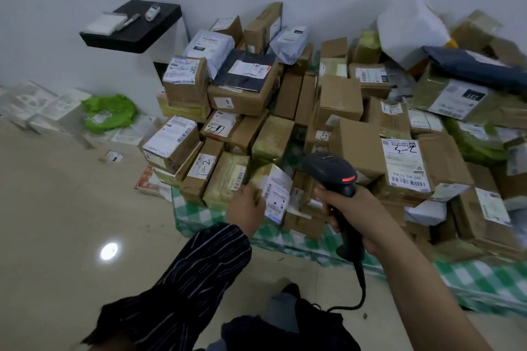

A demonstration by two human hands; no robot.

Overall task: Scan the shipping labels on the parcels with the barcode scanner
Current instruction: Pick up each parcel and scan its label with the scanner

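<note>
My left hand (247, 204) grips a small parcel (261, 175) by its near edge, its white shipping label (278, 194) facing me. The barcodes show, but the print is too blurred to read. My right hand (352, 208) is wrapped round the handle of the black barcode scanner (330, 169). Its head, marked with an orange-red stripe, sits just right of that label.

In the pile I can read a handwritten "1-2" on one carton (206, 164), a printed "5" on a sticker (227, 102), and an upside-down "2-3" on a big label (403, 151). The pile's right side is smeared, and the scanner's cable (361, 279) drops out of sight behind dark clothing.

The parcels are mostly brown cardboard, some wrapped in yellowish tape. They lie on a green-and-white checked cloth (199, 212).
</note>
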